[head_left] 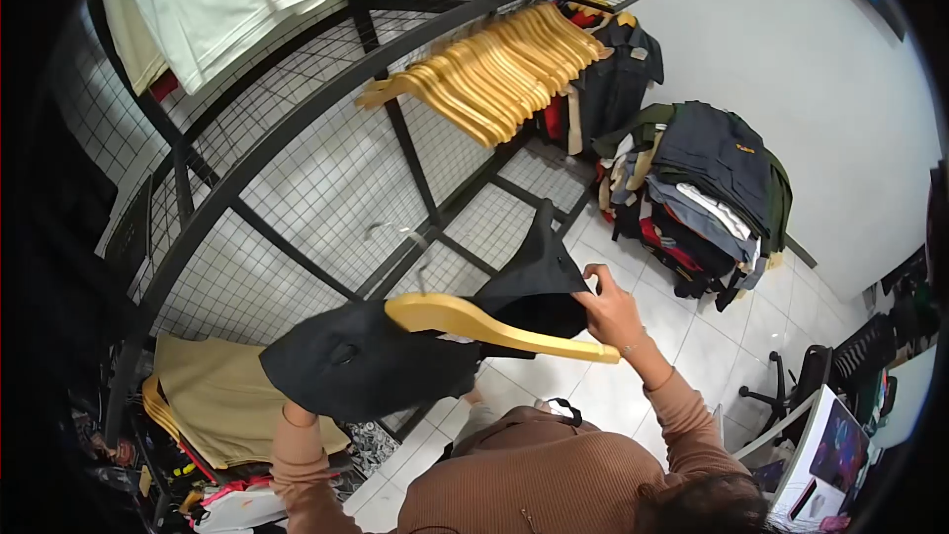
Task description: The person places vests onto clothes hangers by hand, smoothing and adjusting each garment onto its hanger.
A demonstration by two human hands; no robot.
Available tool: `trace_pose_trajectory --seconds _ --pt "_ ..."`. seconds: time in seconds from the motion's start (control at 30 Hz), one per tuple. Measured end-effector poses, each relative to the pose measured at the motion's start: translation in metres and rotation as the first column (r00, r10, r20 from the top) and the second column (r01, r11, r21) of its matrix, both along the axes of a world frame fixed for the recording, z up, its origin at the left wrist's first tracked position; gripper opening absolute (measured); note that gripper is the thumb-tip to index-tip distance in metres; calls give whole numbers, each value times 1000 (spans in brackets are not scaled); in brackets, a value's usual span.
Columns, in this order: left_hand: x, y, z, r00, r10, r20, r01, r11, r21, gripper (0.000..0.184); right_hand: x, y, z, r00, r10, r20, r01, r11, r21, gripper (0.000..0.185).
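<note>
A black garment is spread in front of me, with a wooden clothes hanger lying across it. The hanger's metal hook points away from me, and its right end sticks out past the cloth. My right hand pinches the garment's edge at the right, just above that hanger end. Under the left part of the garment goes my left hand; only its wrist area shows, and the fingers are hidden by the cloth.
A black rack with wire mesh holds a row of wooden hangers. A tall pile of folded clothes stands on the tiled floor at right. Beige cloth lies at lower left. An office chair and a monitor are at lower right.
</note>
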State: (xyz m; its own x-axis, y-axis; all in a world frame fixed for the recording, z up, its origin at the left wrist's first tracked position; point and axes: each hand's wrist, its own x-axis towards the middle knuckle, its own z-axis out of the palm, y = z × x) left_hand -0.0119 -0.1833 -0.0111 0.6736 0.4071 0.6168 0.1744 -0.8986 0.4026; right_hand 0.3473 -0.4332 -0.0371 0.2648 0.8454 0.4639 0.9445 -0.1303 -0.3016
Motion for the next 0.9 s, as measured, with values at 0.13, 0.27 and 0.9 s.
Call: trace_pose_trajectory --seconds 0.13,0.27,0.9 --pt "-9 -30 -32 996 92 -21 -92 995 -40 29 13 -47 40 976 135 168 -135 991 -12 48" --pt "-15 -50 -54 982 175 -72 -181 980 -81 28 12 -78 65 971 124 203 -61 955 -292 63" --pt "-20 -46 -102 987 159 11 -154 968 -198 28 -49 52 119 857 494 -145 -391 807 443 23"
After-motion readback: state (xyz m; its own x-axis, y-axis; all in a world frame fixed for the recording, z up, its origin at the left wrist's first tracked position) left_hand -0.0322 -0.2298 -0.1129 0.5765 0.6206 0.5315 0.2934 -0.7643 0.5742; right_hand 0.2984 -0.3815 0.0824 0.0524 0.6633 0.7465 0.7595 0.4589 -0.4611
